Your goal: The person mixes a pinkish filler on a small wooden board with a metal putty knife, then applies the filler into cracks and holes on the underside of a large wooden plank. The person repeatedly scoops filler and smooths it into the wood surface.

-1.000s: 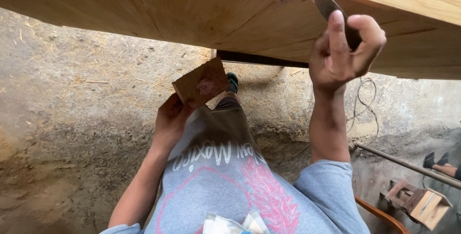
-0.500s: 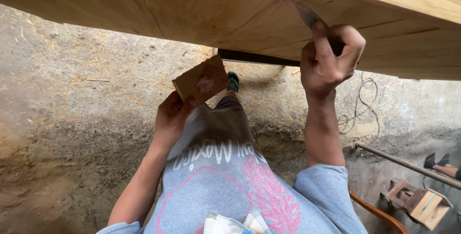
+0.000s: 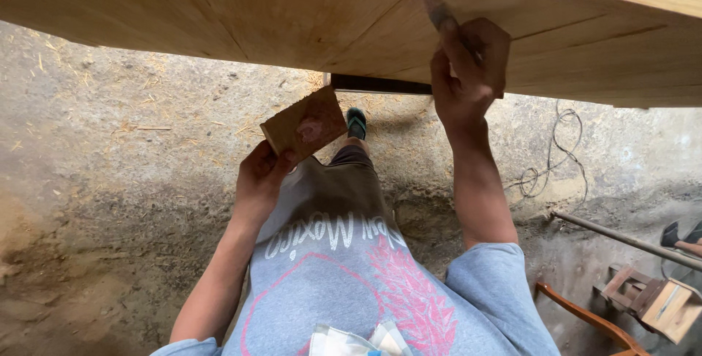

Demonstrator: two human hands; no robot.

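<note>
Putty knife (image 3: 439, 9) blade pressed on the pale wooden panel (image 3: 256, 12); small brown board (image 3: 304, 123) tilted below.

A wide wooden board (image 3: 219, 12) spans the top of the view, above the dirt floor (image 3: 110, 180). The right hand (image 3: 468, 71) is raised against the board's face towards the right, pressing a small scraper (image 3: 437, 6) onto the wood. Below the board and left of that arm, the left hand (image 3: 259, 177) holds a small flat block (image 3: 303, 123) up in front of the person's body, clear of the board. Just right of the block, farther down, a foot (image 3: 356, 122) stands on the floor. A cable (image 3: 548, 166) lies on the floor to the right. Beyond it a pipe (image 3: 621, 239) runs along the floor, with a small wooden stool (image 3: 654, 301) at the lower right corner.
</note>
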